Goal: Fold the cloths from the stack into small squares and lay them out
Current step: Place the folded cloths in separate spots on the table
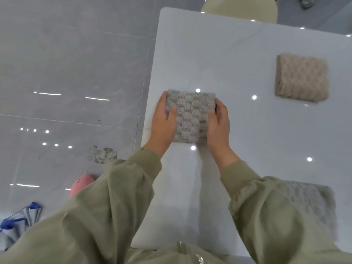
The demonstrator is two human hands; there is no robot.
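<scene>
A grey bumpy cloth [191, 115], folded into a small square, lies near the left edge of the white table [238, 60]. My left hand [164, 119] holds its left side, thumb on top and fingers along the edge. My right hand [219, 121] holds its right side in the same way. A beige folded cloth [302, 77] lies flat at the right, apart from both hands. A grey stack of cloths [312, 204] sits at the lower right, partly hidden behind my right sleeve.
The table's left edge runs close beside my left hand, with glossy grey floor tiles [66, 73] below. On the floor lie a grey cloth [102, 154], a pink object [81, 184] and a blue-trimmed bag [17, 223]. A pale chair [240, 8] stands at the far end.
</scene>
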